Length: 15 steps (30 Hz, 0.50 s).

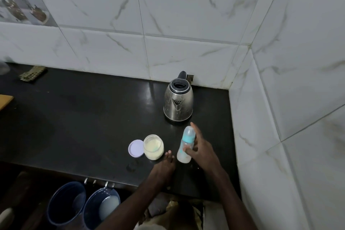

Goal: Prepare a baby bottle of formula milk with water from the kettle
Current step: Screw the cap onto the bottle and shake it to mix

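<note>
A baby bottle (185,145) with a teal collar and clear cap stands on the black counter (84,117). My right hand (200,150) wraps around its right side, thumb across the front. My left hand (166,166) rests on the counter just left of the bottle, fingers together, holding nothing. An open clear jar of pale formula powder (153,147) stands left of my left hand, its lilac lid (136,148) lying flat beside it. A steel kettle (178,100) with its lid open sits behind the bottle, near the wall corner.
White tiled walls close off the back and right side. A blister pack (33,74) lies at the counter's far left. Two dark blue buckets (84,205) stand on the floor below the front edge.
</note>
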{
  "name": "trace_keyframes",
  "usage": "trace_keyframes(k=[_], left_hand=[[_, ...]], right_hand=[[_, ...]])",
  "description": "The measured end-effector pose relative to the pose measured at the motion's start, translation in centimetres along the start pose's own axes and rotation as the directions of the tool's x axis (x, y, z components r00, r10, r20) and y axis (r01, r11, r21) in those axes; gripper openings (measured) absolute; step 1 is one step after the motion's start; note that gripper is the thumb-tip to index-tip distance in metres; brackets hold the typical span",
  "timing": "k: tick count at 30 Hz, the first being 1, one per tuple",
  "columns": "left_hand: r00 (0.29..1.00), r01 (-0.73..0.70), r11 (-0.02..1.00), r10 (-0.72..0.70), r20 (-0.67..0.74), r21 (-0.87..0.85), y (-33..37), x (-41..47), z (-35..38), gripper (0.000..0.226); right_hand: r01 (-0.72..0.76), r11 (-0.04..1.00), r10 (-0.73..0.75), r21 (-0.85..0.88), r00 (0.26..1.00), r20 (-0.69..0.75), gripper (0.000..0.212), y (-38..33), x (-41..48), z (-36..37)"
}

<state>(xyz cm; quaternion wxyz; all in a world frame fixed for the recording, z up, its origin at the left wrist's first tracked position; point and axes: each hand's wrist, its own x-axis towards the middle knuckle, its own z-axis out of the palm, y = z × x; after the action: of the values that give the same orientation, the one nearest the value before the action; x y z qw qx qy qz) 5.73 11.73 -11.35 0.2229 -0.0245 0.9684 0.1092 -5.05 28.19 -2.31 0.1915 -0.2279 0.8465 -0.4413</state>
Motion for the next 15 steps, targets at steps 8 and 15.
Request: trace_keyframes(k=[8,15], left_hand=[[0.998,0.02,0.997,-0.024,0.051,0.076,0.9,-0.2,0.0,0.061],[0.999,0.029,0.995,-0.03,0.01,0.096,1.0,0.2,-0.9,0.056]], right_hand=[[0.03,0.891,0.167,0.452,0.906,-0.39,0.086,-2.5,0.5,-1.0],[-0.006,0.936,0.066,0.353,0.985,-0.159,0.085,-2.4,0.0,-1.8]])
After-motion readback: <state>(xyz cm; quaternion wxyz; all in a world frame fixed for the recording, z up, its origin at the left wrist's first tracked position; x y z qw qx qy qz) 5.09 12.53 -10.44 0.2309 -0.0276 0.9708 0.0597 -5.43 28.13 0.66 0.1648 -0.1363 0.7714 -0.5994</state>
